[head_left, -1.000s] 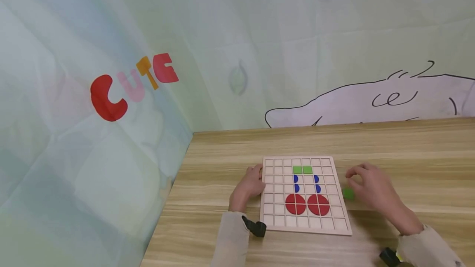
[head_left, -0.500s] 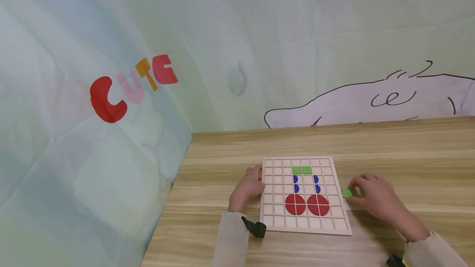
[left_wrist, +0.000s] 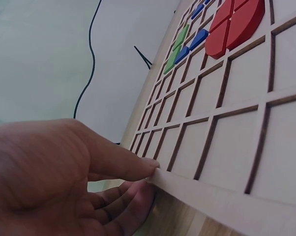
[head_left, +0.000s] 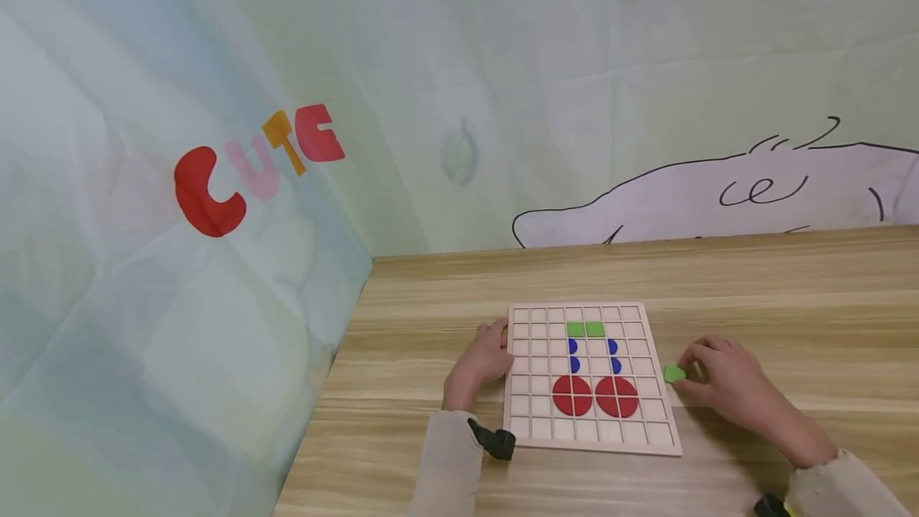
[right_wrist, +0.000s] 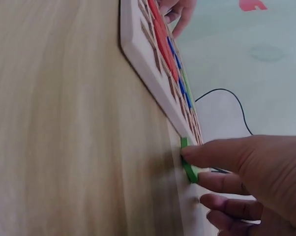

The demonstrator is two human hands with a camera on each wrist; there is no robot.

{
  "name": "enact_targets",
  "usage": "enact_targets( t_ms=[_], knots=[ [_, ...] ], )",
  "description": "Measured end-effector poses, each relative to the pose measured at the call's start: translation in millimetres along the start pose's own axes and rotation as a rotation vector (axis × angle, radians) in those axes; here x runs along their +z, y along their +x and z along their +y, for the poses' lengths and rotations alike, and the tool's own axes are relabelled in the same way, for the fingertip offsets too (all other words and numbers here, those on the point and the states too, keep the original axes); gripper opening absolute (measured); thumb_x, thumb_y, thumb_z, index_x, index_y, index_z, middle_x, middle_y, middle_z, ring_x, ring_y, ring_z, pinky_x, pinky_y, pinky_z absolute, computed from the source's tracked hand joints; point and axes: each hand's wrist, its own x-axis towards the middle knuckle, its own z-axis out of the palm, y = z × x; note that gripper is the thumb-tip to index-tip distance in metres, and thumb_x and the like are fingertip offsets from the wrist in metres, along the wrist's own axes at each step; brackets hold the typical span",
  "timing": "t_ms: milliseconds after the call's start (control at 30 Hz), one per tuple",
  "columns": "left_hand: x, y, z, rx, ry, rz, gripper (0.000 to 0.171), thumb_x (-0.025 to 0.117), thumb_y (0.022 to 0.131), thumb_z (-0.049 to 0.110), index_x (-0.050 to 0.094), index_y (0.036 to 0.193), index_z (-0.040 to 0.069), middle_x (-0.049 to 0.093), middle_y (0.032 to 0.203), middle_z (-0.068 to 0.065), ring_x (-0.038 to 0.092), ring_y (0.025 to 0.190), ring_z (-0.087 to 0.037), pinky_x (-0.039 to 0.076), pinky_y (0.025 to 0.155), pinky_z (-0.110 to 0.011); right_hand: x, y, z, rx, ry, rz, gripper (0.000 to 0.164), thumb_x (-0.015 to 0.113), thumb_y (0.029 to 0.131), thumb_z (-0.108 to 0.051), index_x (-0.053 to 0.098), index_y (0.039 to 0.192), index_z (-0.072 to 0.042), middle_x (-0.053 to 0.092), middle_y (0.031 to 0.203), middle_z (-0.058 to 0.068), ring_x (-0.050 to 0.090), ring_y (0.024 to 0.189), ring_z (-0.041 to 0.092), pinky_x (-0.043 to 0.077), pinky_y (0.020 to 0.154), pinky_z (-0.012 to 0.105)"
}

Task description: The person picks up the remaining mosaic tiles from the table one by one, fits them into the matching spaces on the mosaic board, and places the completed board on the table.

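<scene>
Barely shifted, green tile (head_left: pixel 673 374) lies on wooden table (head_left: pixel 431 325) beside cloth backdrop (head_left: pixel 215 62).

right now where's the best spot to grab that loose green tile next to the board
By its thin edges, pinched from above and from the right. The green tile is small and flat, beside the wooden board on the table, so its top face gives no hold. The board blocks its left side. The right hand already pinches it that way, one finger over the top edge and one under it.
</scene>
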Motion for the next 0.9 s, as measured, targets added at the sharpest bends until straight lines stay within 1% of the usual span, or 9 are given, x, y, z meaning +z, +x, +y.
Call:
enact_targets(
  t_ms=[200, 367, 467, 600, 733, 900],
  knots=[
    [-1.4, 0.1, 0.4, 0.000, 0.003, -0.002, 0.067, 0.051, 0.082, -0.003, 0.036, 0.146, 0.006, 0.042, 0.132, -0.019, 0.046, 0.111, -0.028, 0.038, 0.099, -0.045, -1, 1, 1, -0.037, -0.026, 0.015, 0.021, 0.081, 0.071, -0.027, 0.064, 0.077, -0.016, 0.063, 0.101, 0.014, 0.055, 0.097, 0.038, 0.038, 0.082, 0.058],
    [-1.0, -0.1, 0.3, 0.004, 0.008, -0.002, 0.067, 0.052, 0.081, -0.003, 0.037, 0.146, 0.006, 0.043, 0.129, -0.018, 0.046, 0.108, -0.027, 0.039, 0.097, -0.044, -6, 7, 2, -0.016, -0.020, 0.000, 0.021, 0.079, 0.073, -0.030, 0.063, 0.076, -0.017, 0.063, 0.104, 0.017, 0.055, 0.098, 0.040, 0.037, 0.082, 0.059],
    [-0.9, -0.6, 0.3, -0.004, 0.005, -0.002, 0.066, 0.052, 0.082, -0.003, 0.037, 0.145, 0.007, 0.043, 0.128, -0.017, 0.046, 0.106, -0.027, 0.040, 0.095, -0.043, -9, 13, 0, -0.018, -0.009, 0.015, 0.020, 0.078, 0.074, -0.028, 0.064, 0.078, -0.015, 0.063, 0.106, 0.018, 0.054, 0.099, 0.040, 0.038, 0.083, 0.059],
    [-0.6, -0.8, 0.4, -0.008, 0.002, 0.000, 0.066, 0.053, 0.082, -0.003, 0.038, 0.145, 0.007, 0.043, 0.130, -0.018, 0.045, 0.107, -0.027, 0.039, 0.095, -0.044, -12, 25, -6, -0.066, -0.012, 0.044, 0.019, 0.078, 0.074, -0.025, 0.066, 0.081, -0.012, 0.063, 0.104, 0.017, 0.053, 0.098, 0.038, 0.040, 0.085, 0.056],
    [-0.2, -0.6, 0.7, -0.011, 0.006, 0.000, 0.065, 0.053, 0.083, -0.002, 0.038, 0.145, 0.008, 0.042, 0.131, -0.017, 0.046, 0.108, -0.027, 0.039, 0.097, -0.044, -12, 38, -13, -0.105, -0.024, 0.057, 0.020, 0.079, 0.075, -0.025, 0.067, 0.082, -0.011, 0.063, 0.106, 0.018, 0.053, 0.102, 0.039, 0.040, 0.088, 0.056],
    [-0.5, -0.9, 1.4, -0.021, 0.013, -0.002, 0.065, 0.053, 0.084, -0.002, 0.037, 0.146, 0.009, 0.042, 0.133, -0.017, 0.046, 0.110, -0.027, 0.039, 0.098, -0.044, -7, 55, -16, -0.132, -0.039, 0.041, 0.020, 0.078, 0.076, -0.026, 0.067, 0.083, -0.011, 0.061, 0.110, 0.019, 0.053, 0.105, 0.039, 0.040, 0.089, 0.057]
  ],
)
